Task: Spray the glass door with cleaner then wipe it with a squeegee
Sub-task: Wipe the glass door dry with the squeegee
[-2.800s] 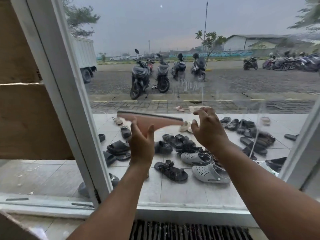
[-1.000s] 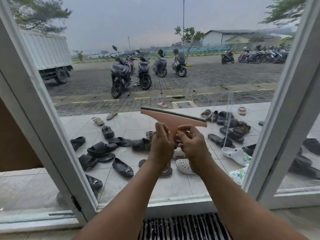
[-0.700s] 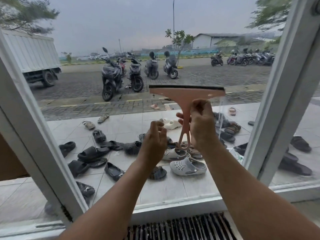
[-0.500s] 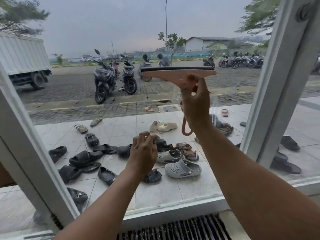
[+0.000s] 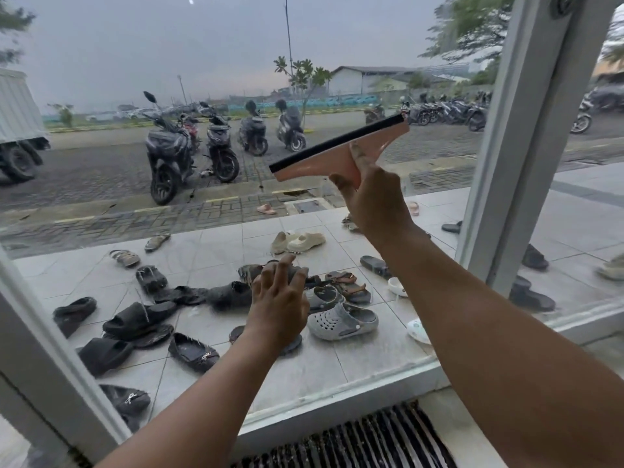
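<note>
The person stands inside, facing the glass door (image 5: 236,96), which fills most of the view between two white frame posts; the right-hand post (image 5: 526,136) rises at a slant from the sill.

The right hand (image 5: 374,197) is raised in front of the upper right part of the pane and grips the neck of a pink squeegee (image 5: 341,150). The fingers are wrapped round the handle, with the index finger laid up the pink body and the thumb on the near side. The black rubber blade runs along the tool's upper edge and is tilted, its right end higher than its left. Whether the blade touches the glass cannot be told from this view.

The left hand (image 5: 278,298) is held lower, near the middle of the pane, palm toward the glass. It holds nothing; the fingers are extended and loosely spread. Contact with the glass cannot be confirmed.

The lower half of the pane shows faint streaks and smears.

Beyond the glass, a tiled porch carries scattered footwear, including a grey clog (image 5: 341,320) and dark sandals (image 5: 138,320). Past the porch lies a paved road with parked scooters (image 5: 169,153), and part of a lorry (image 5: 17,130) shows at the left edge. A striped doormat (image 5: 354,440) lies on the floor inside, against the sill.
</note>
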